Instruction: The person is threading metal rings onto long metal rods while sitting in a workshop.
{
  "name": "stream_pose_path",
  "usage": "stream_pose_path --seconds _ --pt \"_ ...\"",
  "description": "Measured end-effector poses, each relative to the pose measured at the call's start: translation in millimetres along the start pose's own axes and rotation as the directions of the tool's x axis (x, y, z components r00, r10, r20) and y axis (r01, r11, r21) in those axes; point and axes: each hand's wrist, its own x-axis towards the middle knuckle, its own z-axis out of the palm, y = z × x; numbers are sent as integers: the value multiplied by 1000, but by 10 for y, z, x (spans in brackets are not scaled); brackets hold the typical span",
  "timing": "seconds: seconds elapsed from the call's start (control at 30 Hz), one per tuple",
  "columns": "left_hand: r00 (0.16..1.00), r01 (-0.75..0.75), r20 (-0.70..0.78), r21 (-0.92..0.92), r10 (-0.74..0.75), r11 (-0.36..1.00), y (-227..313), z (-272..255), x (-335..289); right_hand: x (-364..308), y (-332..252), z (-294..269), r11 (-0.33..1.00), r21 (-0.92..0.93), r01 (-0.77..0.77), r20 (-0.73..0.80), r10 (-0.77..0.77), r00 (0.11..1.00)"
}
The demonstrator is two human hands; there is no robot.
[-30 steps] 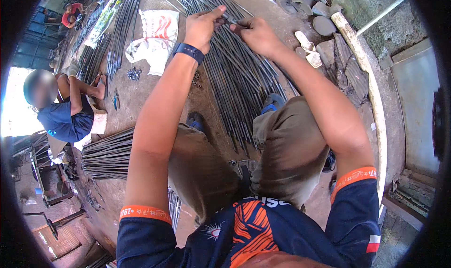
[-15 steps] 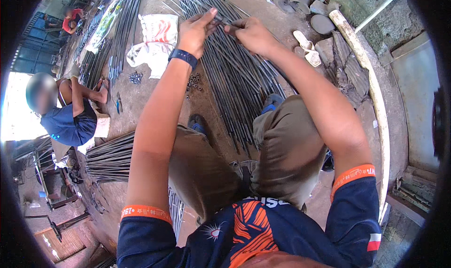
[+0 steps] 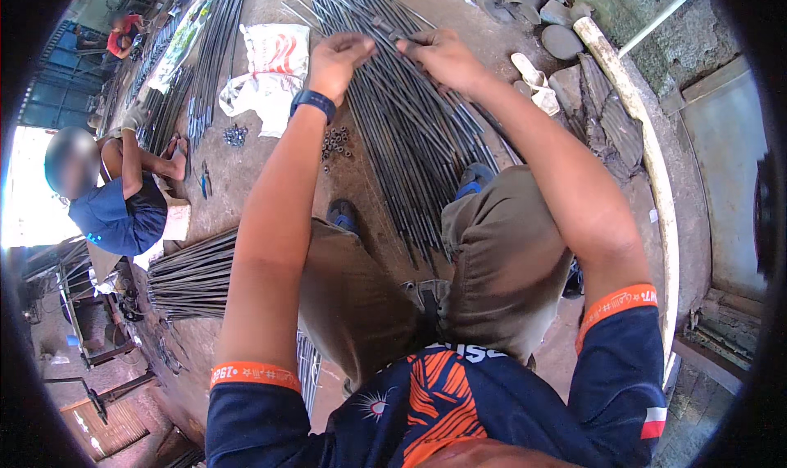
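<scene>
Both my hands are raised over a long pile of dark metal rods (image 3: pixel 410 140) on the floor. My right hand (image 3: pixel 447 58) grips one metal rod near its end, where a short, thicker dark fitting (image 3: pixel 384 26) shows beyond the fingertips. My left hand (image 3: pixel 338 65) is just left of that end, apart from it, its thumb and fingers pressed together. Anything small between those fingers is too hidden to tell. Small round metal nuts (image 3: pixel 336 143) lie in a loose heap below my left wrist, beside the pile.
A white sack (image 3: pixel 275 54) lies left of the pile. Pliers (image 3: pixel 206 179) and a shiny heap of small parts (image 3: pixel 235 134) are on the floor nearby. A person (image 3: pixel 123 185) sits at the left by more rods. A pale pole (image 3: pixel 648 132) and stone slabs line the right side.
My left hand has drawn down and slightly away from the rod end, its thumb folding in against the fingers. The fitting on the rod end now shows. My right hand has hardly moved.
</scene>
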Motion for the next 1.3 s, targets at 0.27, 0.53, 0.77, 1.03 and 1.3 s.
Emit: stream_pose_path --seconds 0.27,0.53,0.77,1.03,1.3 --pt "991 72 -120 41 -66 997 -76 35 -20 45 50 67 964 -239 120 -113 -150 982" --pt "988 48 -144 4 -47 999 -32 90 -9 55 134 89 957 -233 171 -42 -185 982" --pt "990 -16 -138 -136 -3 991 175 253 -24 38 124 41 925 -317 208 -95 -249 964" --pt "961 -50 -264 135 84 990 212 336 -56 41 105 102 927 -333 175 -71 -209 975" --pt "979 -147 -114 199 172 969 195 221 -105 3 24 -20 964 190 -185 168 153 974"
